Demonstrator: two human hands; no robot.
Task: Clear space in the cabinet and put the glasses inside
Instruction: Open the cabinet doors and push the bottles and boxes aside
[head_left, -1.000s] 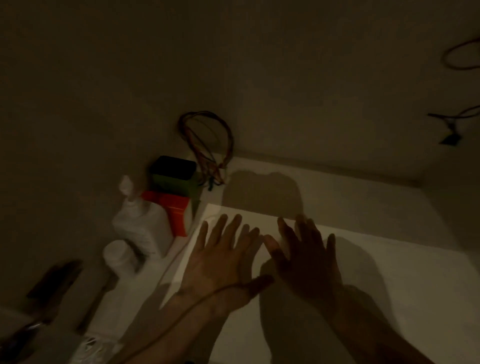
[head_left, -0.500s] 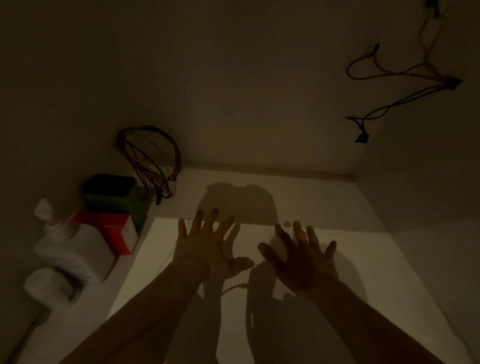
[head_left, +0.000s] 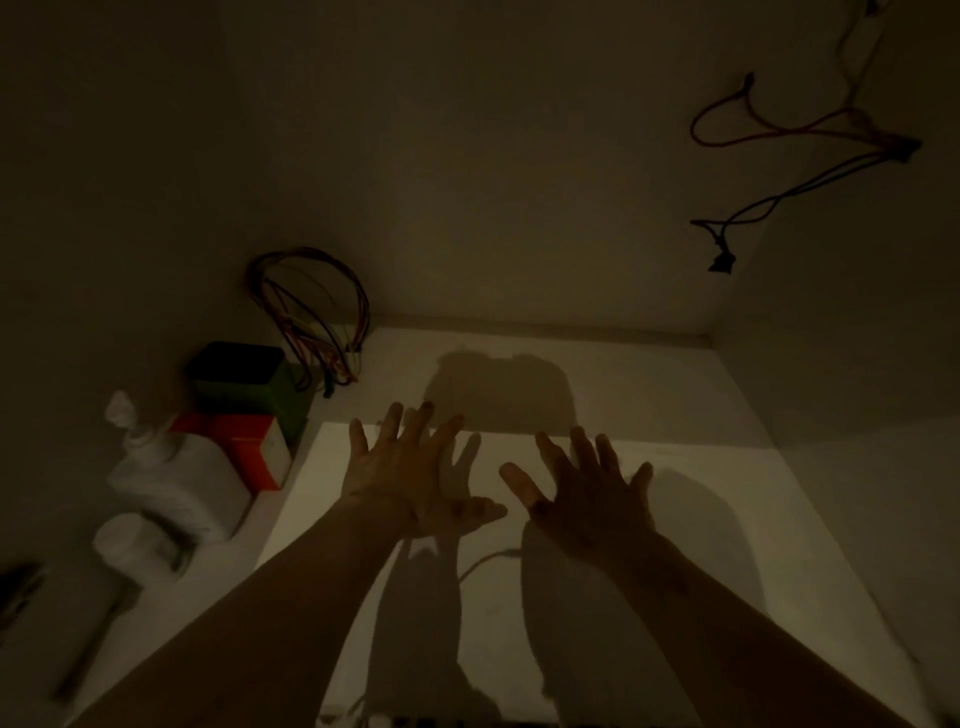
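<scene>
Pale cabinet floor (head_left: 649, 395) lying bare under both spread, empty hands, left hand (head_left: 410, 483) and right hand (head_left: 587, 499) barely shifting since earlier, glasses not showing

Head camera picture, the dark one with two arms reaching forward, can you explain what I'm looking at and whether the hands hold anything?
This is one picture from a camera worn on a person's head, looking forward and down into a dim cabinet. The left hand and right hand are spread open over the pale cabinet floor; neither holds anything. Along the left side stand a white bottle, a red box and a dark green box, with a loop of wires behind them. More wires hang at the upper right. No glasses are in view.
</scene>
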